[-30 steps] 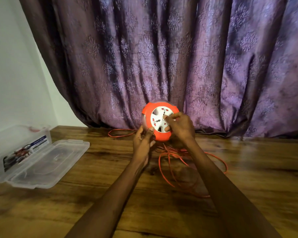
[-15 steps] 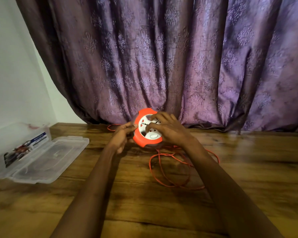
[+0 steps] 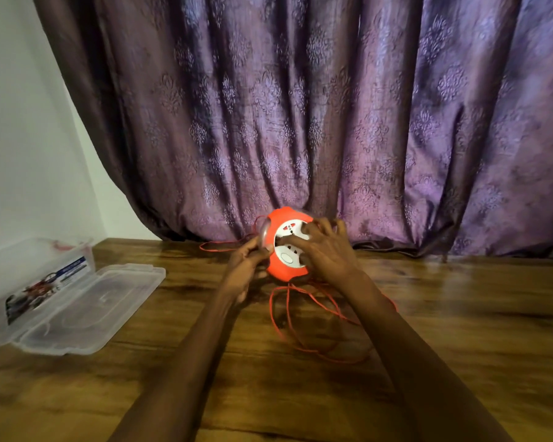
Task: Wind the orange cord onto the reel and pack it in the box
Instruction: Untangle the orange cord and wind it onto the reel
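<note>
Orange reel (image 3: 276, 266) between both hands, left hand (image 3: 245, 271) gripping its rim, right hand (image 3: 328, 250) fingers curled over white face, loose cord (image 3: 300, 314) on table (image 3: 460, 314) below.

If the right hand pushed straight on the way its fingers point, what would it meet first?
The right hand already lies on the round orange-and-white cord reel, so the reel's white face blocks it. Behind the reel hangs the purple patterned curtain; depth is unclear.

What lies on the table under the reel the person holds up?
Loose loops of orange cord lie on the wooden table beneath the reel. The right forearm covers part of the loops, so their full extent is hidden.
</note>
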